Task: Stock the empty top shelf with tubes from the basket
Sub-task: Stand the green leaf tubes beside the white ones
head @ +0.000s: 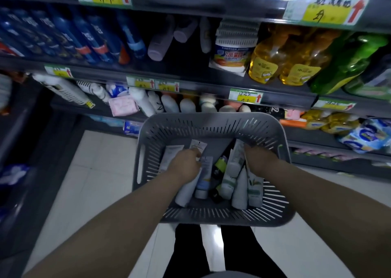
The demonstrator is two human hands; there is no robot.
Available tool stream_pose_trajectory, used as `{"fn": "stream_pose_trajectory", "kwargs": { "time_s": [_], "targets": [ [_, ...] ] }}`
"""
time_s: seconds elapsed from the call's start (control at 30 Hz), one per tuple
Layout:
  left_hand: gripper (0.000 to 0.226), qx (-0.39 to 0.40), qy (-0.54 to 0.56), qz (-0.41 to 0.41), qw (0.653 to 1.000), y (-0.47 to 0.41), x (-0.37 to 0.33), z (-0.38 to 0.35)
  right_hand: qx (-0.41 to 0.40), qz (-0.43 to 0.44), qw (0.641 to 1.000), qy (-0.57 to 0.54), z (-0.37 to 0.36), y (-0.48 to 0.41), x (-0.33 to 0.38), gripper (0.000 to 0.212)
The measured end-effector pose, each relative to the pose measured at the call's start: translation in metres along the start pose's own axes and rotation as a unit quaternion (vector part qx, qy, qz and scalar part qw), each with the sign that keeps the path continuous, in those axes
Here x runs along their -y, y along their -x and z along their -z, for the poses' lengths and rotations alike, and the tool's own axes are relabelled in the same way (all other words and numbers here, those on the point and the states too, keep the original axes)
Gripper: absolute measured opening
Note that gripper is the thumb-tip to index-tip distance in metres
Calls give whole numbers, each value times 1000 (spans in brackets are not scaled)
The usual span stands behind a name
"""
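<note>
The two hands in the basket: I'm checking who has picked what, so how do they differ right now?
The left hand is over the white tubes at the basket's left-middle, fingers curled on one; the right hand reaches to the green-labelled tubes by the right wall. The left sits nearer the centre, the right nearer the rim. Both are inside the grey basket, palms down.

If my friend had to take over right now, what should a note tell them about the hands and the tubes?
Left hand: down in the grey basket, fingers closing on a white tube; grip not clearly settled.
Right hand: also in the basket, on the white tubes at the right; whether it grips one cannot be told.
Tubes: all those visible lie in the basket, plus a small yellow-green item.
Done: nothing seen placed; the top shelf is out of view.
Left: lift tubes out and stand them on the top shelf until the basket is empty.
</note>
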State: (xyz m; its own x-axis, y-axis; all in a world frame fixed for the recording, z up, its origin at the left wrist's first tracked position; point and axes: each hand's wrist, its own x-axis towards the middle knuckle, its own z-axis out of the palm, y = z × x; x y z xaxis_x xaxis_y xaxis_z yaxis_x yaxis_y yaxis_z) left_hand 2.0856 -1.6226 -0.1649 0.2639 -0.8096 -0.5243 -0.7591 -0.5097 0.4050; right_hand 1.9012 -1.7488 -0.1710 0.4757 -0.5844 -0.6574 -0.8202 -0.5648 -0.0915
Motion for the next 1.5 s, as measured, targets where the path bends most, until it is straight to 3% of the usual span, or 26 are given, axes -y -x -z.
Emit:
{"fn": "stream_pose_trajectory", "kwargs": {
  "time_s": [0.2,0.33,0.47,0.63,0.73,0.93,1.1,1.27,1.5],
  "targets": [
    [33,-3,7,4,1000,-4,-1,-2,-16,-7,998,-67,2,5,4,32],
    [29,5,9,11,1000,-8,-3,-4,-18,-2,992,-122,10,25,12,43],
    [27,24,13,-2,1000,-13,-15,0,-90,-4,979,-180,25,60,11,42],
    [13,57,5,-35,998,-28,-48,6,-230,10,924,-306,61,113,-11,41],
    [26,38,-9,-75,996,-30,-78,13,-310,8,902,-302,86,138,-23,38],
    [25,57,-37,-135,988,-31,-135,15,-398,-27,877,-266,104,173,-46,41],
    [25,86,-93,-126,984,-43,-145,-14,-386,-56,896,-213,81,165,-64,49],
    [35,89,-147,-54,984,-56,-133,-44,-331,-71,907,-249,48,140,-82,51],
    [37,76,-91,9,993,-77,-129,-70,-287,-57,918,-268,24,113,-100,49]
  ]
}}
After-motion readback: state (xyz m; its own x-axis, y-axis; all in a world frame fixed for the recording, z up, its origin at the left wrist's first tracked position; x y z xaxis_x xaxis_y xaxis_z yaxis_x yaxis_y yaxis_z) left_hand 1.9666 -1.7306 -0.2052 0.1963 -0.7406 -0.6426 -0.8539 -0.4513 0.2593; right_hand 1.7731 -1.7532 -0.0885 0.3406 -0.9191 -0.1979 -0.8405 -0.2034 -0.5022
